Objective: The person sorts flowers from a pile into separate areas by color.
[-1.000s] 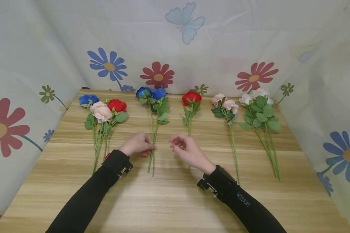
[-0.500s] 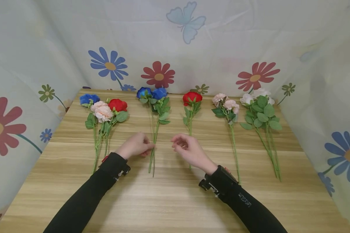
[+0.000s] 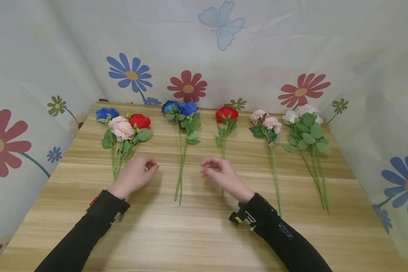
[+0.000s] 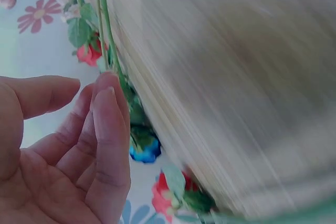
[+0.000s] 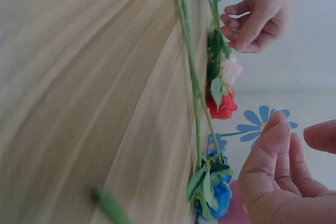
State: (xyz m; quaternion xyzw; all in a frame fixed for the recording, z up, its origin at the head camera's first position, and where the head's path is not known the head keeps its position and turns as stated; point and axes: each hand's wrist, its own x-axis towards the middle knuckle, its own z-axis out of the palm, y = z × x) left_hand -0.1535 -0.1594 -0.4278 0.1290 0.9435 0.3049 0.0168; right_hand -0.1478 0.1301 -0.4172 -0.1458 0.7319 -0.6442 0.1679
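Observation:
My left hand (image 3: 134, 175) hovers over the lower stems of a mixed bunch of a blue rose (image 3: 107, 113), pale pink flowers (image 3: 121, 129) and a red rose (image 3: 140, 121), hiding part of those stems. In the left wrist view a gap separates its thumb from its loosely bent fingers (image 4: 111, 135), and nothing is held. Two blue roses (image 3: 188, 108) with crossed stems lie to its right. My right hand (image 3: 226, 177) is held with relaxed, slightly curled fingers over the stem of a single red rose (image 3: 226, 114), holding nothing.
Farther right on the wooden table (image 3: 197, 241) lie a pink flower stem (image 3: 271, 123) and a bunch of white roses (image 3: 307, 111) with broad green leaves (image 3: 309, 132). A flower-printed cloth (image 3: 258, 49) surrounds the table at the back and sides.
My left hand has let go of the blue roses' stems and moved left over the mixed bunch. The right hand stays nearly still. The blue roses remain lying in place.

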